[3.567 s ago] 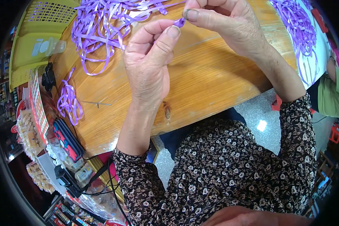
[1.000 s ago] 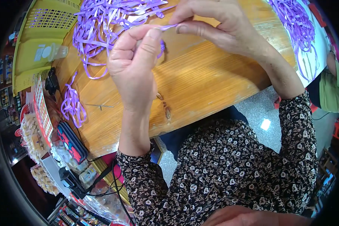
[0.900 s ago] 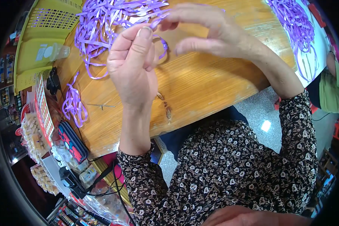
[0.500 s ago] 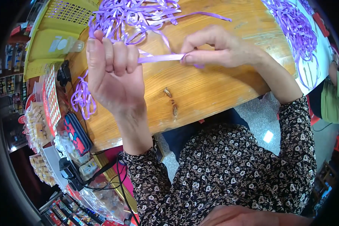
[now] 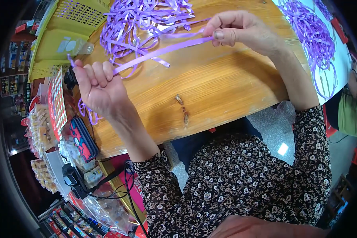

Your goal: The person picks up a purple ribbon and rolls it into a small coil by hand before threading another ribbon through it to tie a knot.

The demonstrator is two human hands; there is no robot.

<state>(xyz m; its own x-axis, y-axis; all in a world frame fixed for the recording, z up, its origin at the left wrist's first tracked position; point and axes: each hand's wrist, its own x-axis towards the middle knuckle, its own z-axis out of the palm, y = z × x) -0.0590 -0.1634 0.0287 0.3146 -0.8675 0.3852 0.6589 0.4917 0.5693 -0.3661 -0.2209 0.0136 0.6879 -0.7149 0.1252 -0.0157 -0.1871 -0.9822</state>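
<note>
A narrow purple ribbon [image 5: 162, 51] stretches through the air between my two hands. My left hand [image 5: 99, 85] is closed in a fist around one part, and a short end pokes out above the thumb. Farther right, my right hand [image 5: 242, 31] pinches the ribbon between thumb and fingers. Just behind it, a heap of loose purple ribbons [image 5: 142, 23] lies on the wooden table [image 5: 210, 87], some strands reaching toward my right hand. A smaller bunch of purple ribbon [image 5: 89, 113] lies by my left wrist, partly hidden.
A yellow plastic basket [image 5: 77, 16] with a clear cup [image 5: 83, 47] stands at the far left. Another ribbon pile [image 5: 311, 35] rests on a white surface at the right. A dark blue and red wallet [image 5: 83, 139] and packaged goods [image 5: 41, 131] line the left edge.
My hands have drawn apart: the left moved left and slightly lower, the right moved up and right. A longer stretch of ribbon now shows between them.
</note>
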